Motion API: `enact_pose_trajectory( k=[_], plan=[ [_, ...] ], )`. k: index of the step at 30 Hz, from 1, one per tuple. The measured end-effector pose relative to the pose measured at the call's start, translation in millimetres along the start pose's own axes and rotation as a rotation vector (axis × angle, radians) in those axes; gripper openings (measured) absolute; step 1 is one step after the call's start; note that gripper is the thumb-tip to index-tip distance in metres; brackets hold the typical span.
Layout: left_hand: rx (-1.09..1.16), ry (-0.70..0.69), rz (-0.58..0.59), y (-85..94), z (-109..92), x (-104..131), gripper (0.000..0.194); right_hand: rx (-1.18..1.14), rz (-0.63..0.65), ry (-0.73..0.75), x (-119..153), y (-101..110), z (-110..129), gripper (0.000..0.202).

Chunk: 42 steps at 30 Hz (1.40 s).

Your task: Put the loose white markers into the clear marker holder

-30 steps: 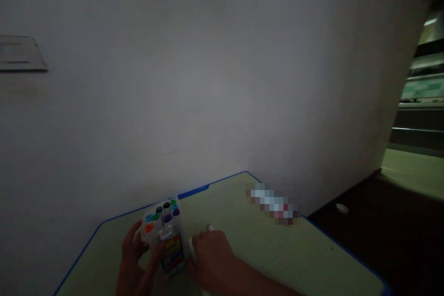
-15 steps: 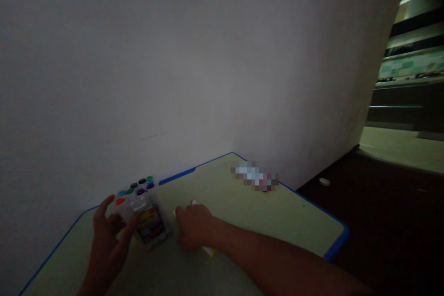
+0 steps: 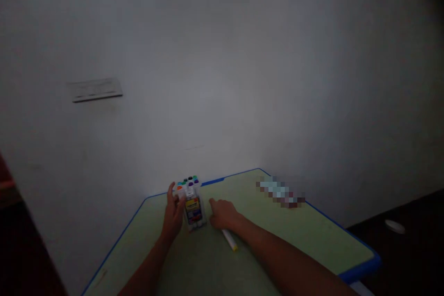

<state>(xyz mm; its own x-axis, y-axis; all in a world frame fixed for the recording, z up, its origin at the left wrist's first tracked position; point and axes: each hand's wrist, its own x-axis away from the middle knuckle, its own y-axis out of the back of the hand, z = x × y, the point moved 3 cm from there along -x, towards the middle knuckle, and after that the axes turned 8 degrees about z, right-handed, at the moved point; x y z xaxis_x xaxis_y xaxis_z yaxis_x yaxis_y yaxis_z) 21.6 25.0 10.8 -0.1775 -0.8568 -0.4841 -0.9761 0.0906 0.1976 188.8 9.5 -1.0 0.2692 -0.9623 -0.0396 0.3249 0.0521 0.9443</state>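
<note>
Markers are being packed: left hand wraps the marker box, right hand curls over a loose marker, which needs lifting and slotting in.

Clear, glossy plastic marker box with coloured plastic caps and a printed paper label; white smooth plastic marker with yellow end; matt pale-green tabletop with blue edge trim; matt painted grey wall.

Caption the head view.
Left hand steadies clear marker box; right hand grips white yellow-tipped marker on green table.
</note>
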Motion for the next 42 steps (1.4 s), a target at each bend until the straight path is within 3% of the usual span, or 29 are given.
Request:
enact_pose_trajectory(
  k=[5, 9, 14, 20, 28, 33, 35, 38, 42],
  plan=[
    [0.066, -0.001, 0.011, 3.2, -2.3, -6.5, 0.073, -0.072, 0.05, -0.054, -25.1, -6.1, -0.6, 0.035],
    [0.166, 0.015, 0.025, -1.0, 7.8, -5.3, 0.075, -0.141, -0.024, -0.08, -28.8, -17.0, 4.9, 0.037],
    [0.241, 0.039, 0.094, -2.7, 8.6, 3.5, 0.085, -0.214, -0.096, -0.001, -23.7, -24.0, 3.4, 0.044],
    [0.277, 0.087, 0.205, -3.3, -8.9, 10.5, 0.063, -0.298, -0.173, -0.012, -22.9, -11.8, -6.0, 0.045],
    [0.182, 0.142, 0.359, -10.5, -7.2, 13.4, 0.057, -0.372, -0.467, -0.014, 2.0, 39.6, -5.4, 0.045],
    [0.16, 0.131, 0.376, -10.4, -6.5, 13.7, 0.056, -0.735, -1.025, 0.138, 38.0, 94.3, -10.6, 0.045],
    [0.158, 0.131, 0.376, -10.7, -6.9, 13.5, 0.057, -0.86, -1.134, 0.283, 45.2, 113.1, 0.2, 0.048],
    [0.163, 0.13, 0.377, -11.6, -7.3, 13.3, 0.059, -0.919, -1.069, 0.489, 39.1, 133.0, 30.0, 0.046],
    [0.181, 0.128, 0.38, -12.6, -7.3, 13.9, 0.061, -0.665, -0.911, 0.495, 14.7, 138.5, 66.9, 0.039]
  ],
)
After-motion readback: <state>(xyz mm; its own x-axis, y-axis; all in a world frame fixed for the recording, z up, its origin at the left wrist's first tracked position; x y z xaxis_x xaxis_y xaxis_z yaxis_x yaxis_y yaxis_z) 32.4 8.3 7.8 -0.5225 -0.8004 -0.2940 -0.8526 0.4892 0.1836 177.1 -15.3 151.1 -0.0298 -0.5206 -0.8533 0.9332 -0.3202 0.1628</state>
